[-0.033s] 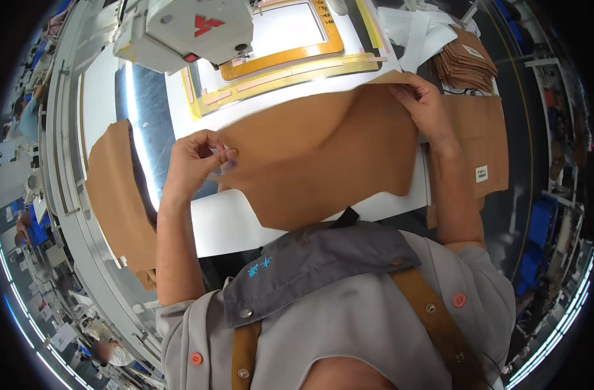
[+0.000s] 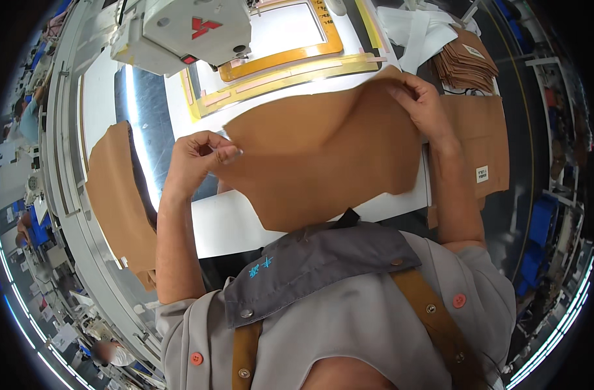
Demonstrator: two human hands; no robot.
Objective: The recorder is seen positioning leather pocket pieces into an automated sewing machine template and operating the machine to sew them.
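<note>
A brown fabric panel (image 2: 323,162) is spread between my two hands, in front of my chest and over the white table top. My left hand (image 2: 203,159) pinches its left edge, thumb against fingers. At the upper right corner my right hand (image 2: 420,104) is closed on the fabric, and the cloth there is lifted into a soft fold. The lower edge of the panel hangs close to my apron. Just beyond it lies a clear template edged in yellow tape (image 2: 277,78), with an orange frame (image 2: 339,39) on it.
A white sewing machine head (image 2: 186,32) stands at the far left. More brown fabric (image 2: 115,188) drapes over the table's left side. At right are a stack of brown pieces (image 2: 466,65), white material (image 2: 407,39) and a brown panel with a white label (image 2: 469,143).
The panel has shifted slightly: its upper left corner now shows beside my left fingers, and its right side bulges a little farther right. Both hands hold nearly the same places.
</note>
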